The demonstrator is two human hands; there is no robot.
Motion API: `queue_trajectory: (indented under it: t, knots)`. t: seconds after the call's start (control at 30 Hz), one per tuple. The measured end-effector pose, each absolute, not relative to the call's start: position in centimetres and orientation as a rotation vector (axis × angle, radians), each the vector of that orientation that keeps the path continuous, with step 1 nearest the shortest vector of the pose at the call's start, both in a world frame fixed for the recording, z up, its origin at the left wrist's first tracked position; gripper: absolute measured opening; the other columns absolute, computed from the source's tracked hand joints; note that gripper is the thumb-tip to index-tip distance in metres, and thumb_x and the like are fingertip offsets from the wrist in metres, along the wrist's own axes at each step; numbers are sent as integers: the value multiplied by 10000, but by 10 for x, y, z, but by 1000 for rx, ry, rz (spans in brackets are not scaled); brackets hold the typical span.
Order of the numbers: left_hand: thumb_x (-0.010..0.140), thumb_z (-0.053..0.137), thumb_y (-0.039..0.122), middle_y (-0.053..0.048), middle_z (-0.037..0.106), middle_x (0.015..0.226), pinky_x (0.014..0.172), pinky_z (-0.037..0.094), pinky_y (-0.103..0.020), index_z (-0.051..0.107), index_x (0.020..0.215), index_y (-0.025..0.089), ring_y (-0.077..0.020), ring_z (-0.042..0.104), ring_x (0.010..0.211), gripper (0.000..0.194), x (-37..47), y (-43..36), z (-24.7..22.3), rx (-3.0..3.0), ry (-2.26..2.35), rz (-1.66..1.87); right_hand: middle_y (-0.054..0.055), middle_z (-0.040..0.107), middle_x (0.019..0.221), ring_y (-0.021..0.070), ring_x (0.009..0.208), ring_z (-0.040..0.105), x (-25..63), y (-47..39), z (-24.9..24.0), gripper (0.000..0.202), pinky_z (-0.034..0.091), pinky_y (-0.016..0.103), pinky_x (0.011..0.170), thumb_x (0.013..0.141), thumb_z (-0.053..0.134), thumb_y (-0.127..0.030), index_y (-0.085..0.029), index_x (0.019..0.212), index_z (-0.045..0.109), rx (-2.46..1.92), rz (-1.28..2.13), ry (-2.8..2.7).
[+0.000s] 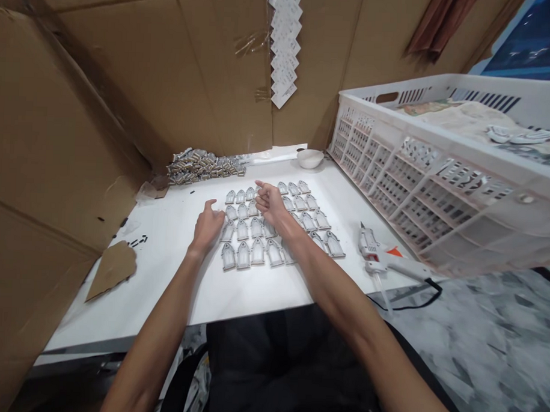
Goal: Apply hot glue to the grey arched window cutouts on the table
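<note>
Head view: small arched pieces (257,227) laid flat in four rows on the white surface (249,298), pointed tops facing away from the body, pale panels inside darker outlines, narrow gaps between neighbours. At the left edge of the rows, just beside the end pieces, the left hand (209,225), thumb and forefinger spread apart, loosely open, with the other fingers mostly hidden. Over the middle of the far rows, the right hand (269,204), forefinger reaching forward, remaining fingers curled inward; cannot tell whether gripping a piece or merely bent above the layout. Under the right forearm, several pieces partly covered. Behind the rows, toward the far left, a heap of small silvery-grey pieces (204,167); toward the far right, a white bowl (309,160) near the cardboard wall (225,78). To the left, scattered black bits (142,240) near a torn cardboard scrap (113,271). To the right, a glue gun (370,251) lying with nozzle pointing away, black cord (427,302) trailing past the near edge, and beyond it a white plastic crate (384,168) holding cloth-like material (467,116). Higher up, on the cardboard wall, a vertical strip of overlapping paper labels (285,47).
</note>
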State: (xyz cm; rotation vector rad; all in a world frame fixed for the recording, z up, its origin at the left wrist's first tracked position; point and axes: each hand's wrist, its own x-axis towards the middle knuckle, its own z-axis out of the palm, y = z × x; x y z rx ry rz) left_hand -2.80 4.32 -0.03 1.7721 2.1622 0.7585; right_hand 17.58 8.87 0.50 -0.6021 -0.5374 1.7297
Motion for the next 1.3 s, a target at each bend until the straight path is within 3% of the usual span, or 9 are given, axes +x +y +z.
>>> queue_trajectory:
  t: [0.1, 0.3, 0.37, 0.5, 0.6, 0.8, 1.13, 1.3]
  knots:
    - [910, 537, 351, -126, 791, 1036, 951, 517, -429, 515, 1524, 189, -365, 715, 1108, 635, -28, 43, -1, 1775, 2156, 753, -165, 169, 471, 86, 407, 74, 177, 87, 6, 396, 79, 180, 371, 657, 513, -125, -201, 1030, 622, -568, 1756, -561]
    - [912, 547, 349, -125, 798, 1044, 942, 511, -428, 527, 1511, 201, -366, 713, 1116, 617, -29, 44, -3, 1788, 2171, 743, -161, 181, 454, 93, 387, 83, 179, 88, 6, 379, 79, 187, 366, 658, 504, -139, -200, 1016, 615, -551, 1797, -551]
    - [917, 546, 353, -119, 800, 1040, 929, 510, -418, 534, 1502, 208, -356, 718, 1097, 603, -29, 44, -3, 1810, 2173, 728, -148, 257, 461, 90, 382, 99, 179, 89, 6, 357, 87, 191, 363, 672, 505, -159, -198, 1008, 619, -542, 1799, -533]
    - [944, 531, 388, -101, 801, 1036, 889, 503, -390, 621, 1400, 238, -331, 722, 1055, 489, -28, 43, -2, 1859, 2155, 693, -71, 544, 593, 67, 377, 121, 181, 90, 4, 371, 98, 203, 355, 697, 490, -203, -172, 1033, 644, -528, 1798, -514]
    - [953, 555, 436, -79, 799, 994, 865, 492, -359, 695, 1286, 269, -311, 719, 1035, 398, -25, 41, 1, 1877, 2148, 689, -35, 630, 673, 64, 379, 126, 182, 91, 3, 371, 104, 212, 351, 713, 497, -225, -177, 1044, 659, -549, 1771, -543]
    - [945, 599, 516, -46, 769, 856, 756, 459, -314, 742, 1191, 278, -282, 717, 910, 371, -22, 39, 3, 1905, 2171, 653, -36, 634, 661, 63, 379, 127, 181, 91, 3, 339, 82, 214, 368, 709, 486, -197, -187, 999, 662, -632, 1706, -606]
    - [937, 627, 547, -137, 813, 1140, 886, 506, -382, 753, 1313, 242, -361, 716, 1140, 500, -22, 42, 1, 1859, 2249, 553, -40, 635, 651, 52, 378, 150, 177, 92, 0, 297, 67, 210, 390, 705, 489, -160, -188, 937, 673, -724, 1619, -670]
    - [970, 577, 492, -117, 803, 1228, 941, 507, -417, 764, 1337, 297, -379, 695, 1216, 456, -19, 41, 2, 1875, 2230, 536, -47, 637, 655, 46, 383, 155, 177, 92, -3, 273, 68, 204, 396, 716, 510, -171, -191, 934, 673, -736, 1601, -703]
